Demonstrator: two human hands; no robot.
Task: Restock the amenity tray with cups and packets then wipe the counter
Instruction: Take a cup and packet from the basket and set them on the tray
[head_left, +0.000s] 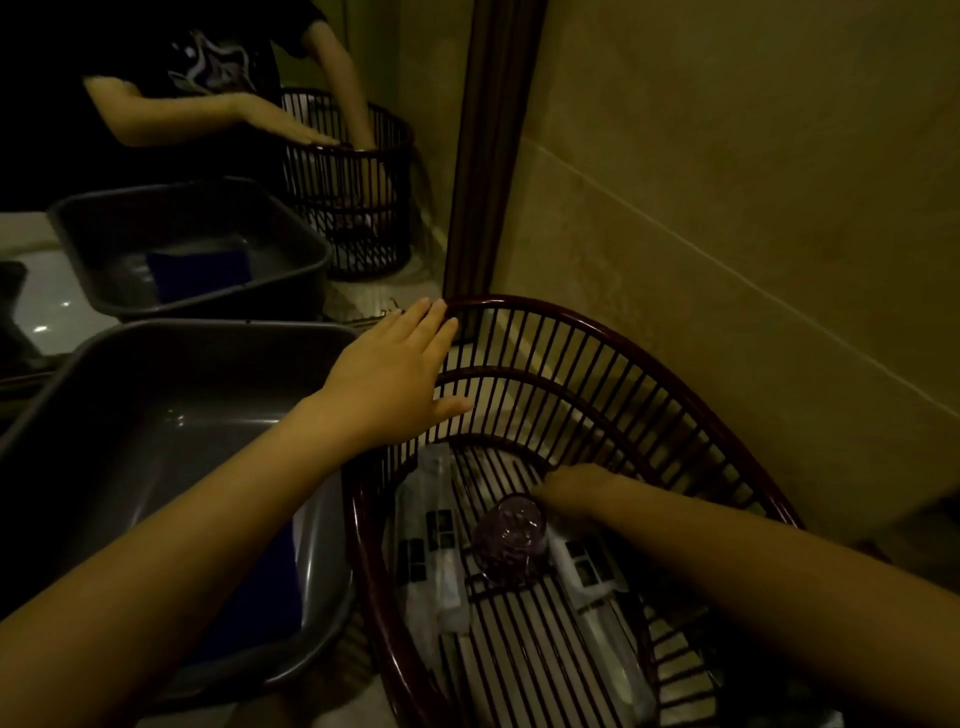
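Dark wooden basket (613, 353): the left hand (395, 374) lies flat and open on its rim, while the right hand (582, 491) reaches inside, fingers hidden, grip unclear. Just beside that hand stands a glass cup (511, 540) among wrapped packets (434, 551).

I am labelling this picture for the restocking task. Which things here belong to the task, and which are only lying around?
For the task:
slatted basket
clear cup inside it
wrapped packets inside it
left hand on the basket rim
right hand inside the basket

Only around:
grey tub
mirror
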